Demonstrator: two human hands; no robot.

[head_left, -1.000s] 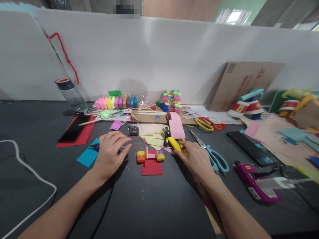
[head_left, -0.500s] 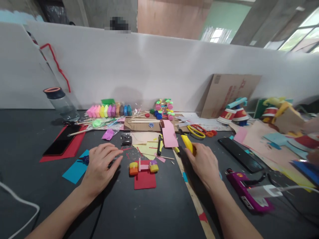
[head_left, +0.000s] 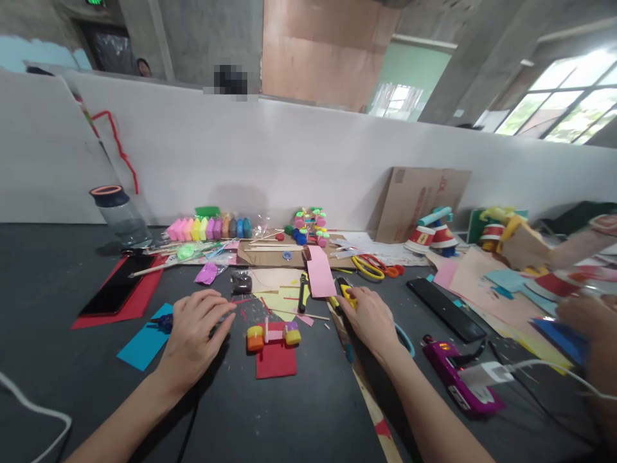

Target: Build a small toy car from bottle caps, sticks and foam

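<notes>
My right hand [head_left: 370, 318] has its thumb and fingers around a yellow utility knife [head_left: 346, 294], low at the table; the palm covers its rear part. Left of that knife are a pink paper strip [head_left: 321, 273] and a black and yellow knife [head_left: 303, 293]. My left hand [head_left: 200, 334] hovers with nothing in it, fingers loosely stretched and thumb apart. A blue paper sheet [head_left: 139, 350] and a dark blue pointed tool [head_left: 162, 323] are beside it. Between the hands, a small piece with yellow, orange and purple clay wheels [head_left: 274, 335] sits on a red square [head_left: 276, 361].
Scissors [head_left: 369, 267], clay packets [head_left: 207, 229] and a cardboard strip [head_left: 274, 255] lie toward the back. A bottle [head_left: 120, 215] and phone [head_left: 118, 286] are at left. A purple power strip [head_left: 460, 376] is at right. Another person's hand [head_left: 585, 321] reaches in at far right.
My right hand has lowered the yellow utility knife toward the table, beside the pink strip. My left hand stays nearly still. The view has tilted up and turned slightly right.
</notes>
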